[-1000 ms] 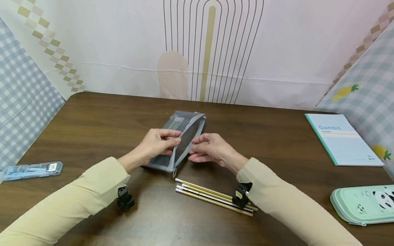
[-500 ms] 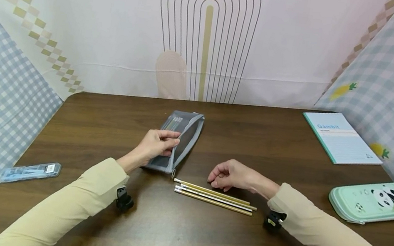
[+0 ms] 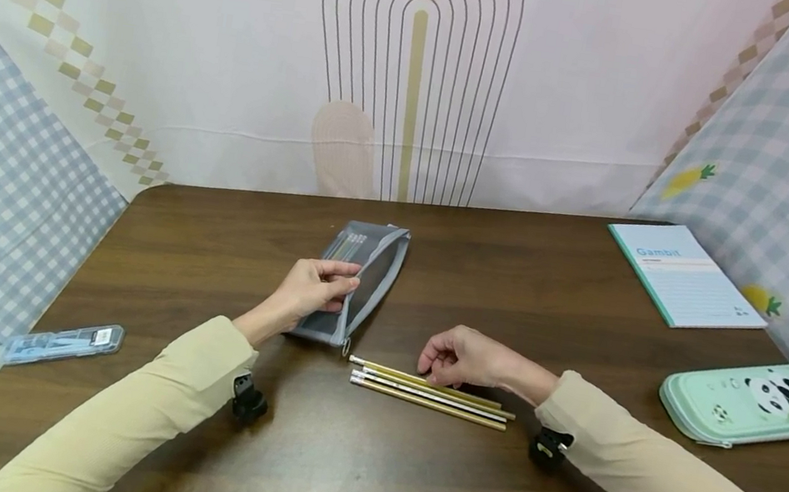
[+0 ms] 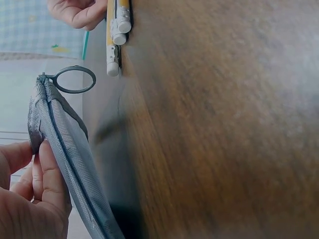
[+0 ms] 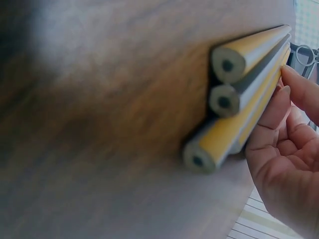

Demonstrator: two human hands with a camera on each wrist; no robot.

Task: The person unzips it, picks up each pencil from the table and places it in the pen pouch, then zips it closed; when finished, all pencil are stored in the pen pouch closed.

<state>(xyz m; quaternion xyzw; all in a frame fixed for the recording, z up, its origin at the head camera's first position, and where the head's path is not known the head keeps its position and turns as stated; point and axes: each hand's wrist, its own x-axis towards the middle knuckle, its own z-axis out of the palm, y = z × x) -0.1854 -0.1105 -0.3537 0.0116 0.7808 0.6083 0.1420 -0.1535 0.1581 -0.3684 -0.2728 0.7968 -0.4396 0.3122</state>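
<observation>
A grey zippered pencil pouch (image 3: 378, 277) lies in the middle of the table, its mouth gaping to the right. My left hand (image 3: 308, 294) pinches the near lip of that mouth between thumb and fingers. A round ring pull (image 4: 75, 91) hangs at the pouch's near corner. Several unsharpened pencils (image 3: 429, 404) with white erasers lie side by side just below the pouch. Over their far edge is my right hand (image 3: 473, 360), fingers curled, fingertips at the farthest pencil. Whether they grip it cannot be told in the right wrist view, where pencil ends (image 5: 202, 154) show.
On the right lie a mint panda pencil case (image 3: 758, 406) and, farther back, a Gambit notebook (image 3: 688, 279). A flat clear-blue case (image 3: 63, 344) rests at the left edge of the brown table (image 3: 363, 469). Patterned cloth hangs behind and at both sides.
My right hand has let go of the pouch's right side and moved right and nearer, down to the pencils. The left hand keeps its hold on the pouch.
</observation>
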